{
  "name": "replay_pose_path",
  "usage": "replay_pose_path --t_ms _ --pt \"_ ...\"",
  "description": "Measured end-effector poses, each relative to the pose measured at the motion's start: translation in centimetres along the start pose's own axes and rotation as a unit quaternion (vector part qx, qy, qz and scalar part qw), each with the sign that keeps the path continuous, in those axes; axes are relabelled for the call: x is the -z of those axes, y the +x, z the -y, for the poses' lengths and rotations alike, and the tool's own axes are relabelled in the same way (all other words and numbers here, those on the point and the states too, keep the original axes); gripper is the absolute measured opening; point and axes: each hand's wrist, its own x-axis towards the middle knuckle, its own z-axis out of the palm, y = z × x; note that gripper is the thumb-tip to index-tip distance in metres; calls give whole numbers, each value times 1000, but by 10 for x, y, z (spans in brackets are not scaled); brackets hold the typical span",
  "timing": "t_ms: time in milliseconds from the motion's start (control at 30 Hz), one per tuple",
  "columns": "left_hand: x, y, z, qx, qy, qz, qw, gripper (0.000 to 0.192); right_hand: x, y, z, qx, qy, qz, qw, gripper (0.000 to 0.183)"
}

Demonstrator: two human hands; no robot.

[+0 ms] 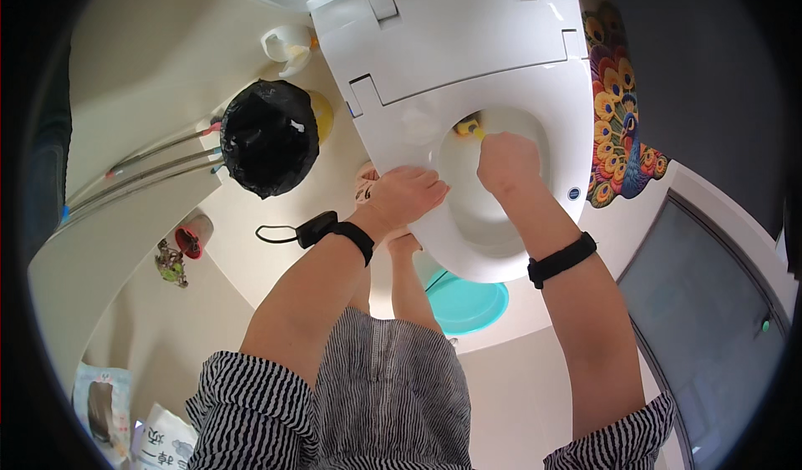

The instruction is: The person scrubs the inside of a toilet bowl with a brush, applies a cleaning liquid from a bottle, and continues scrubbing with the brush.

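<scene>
A white toilet (401, 125) stands before me, its bowl uncovered. My right hand (510, 160) is over the bowl, closed around the yellow handle of a toilet brush (468, 126). The brush head, yellow and dark, is against the bowl's inner wall at the back left; the rest of the handle is hidden in my fist. My left hand (410, 195) lies on the left side of the white toilet seat (432, 225), fingers bent near its inner edge. Whether it grips the seat cannot be seen.
Left of the toilet stands a bin with a black liner (269, 138), beside long thin poles (150, 172) and a white container (288, 47). A turquoise basin (470, 307) sits under the toilet's front. A peacock-patterned mat (617, 119) lies right, near a grey door (708, 319).
</scene>
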Motion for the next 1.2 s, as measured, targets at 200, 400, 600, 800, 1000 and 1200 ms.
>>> replay_pose_path --t_ms 200,400,600,800,1000,1200 --pt "2 4 -1 -6 -3 5 1000 27 -60 -11 -33 -87 166 -92 978 28" --pt "1 2 0 -17 16 12 1000 23 -136 -45 -41 -106 317 -140 932 42" --pt "0 1 -2 -9 10 9 1000 21 -93 -100 -74 -87 165 -151 971 46" --pt "5 1 -3 -1 13 38 999 14 -43 -146 -81 -94 45 -108 989 43" --pt "4 2 -3 -10 11 12 1000 17 -40 -137 -69 -91 38 -103 990 42" --pt "4 2 -2 -11 9 16 1000 17 -19 -81 -57 -24 22 -97 995 34"
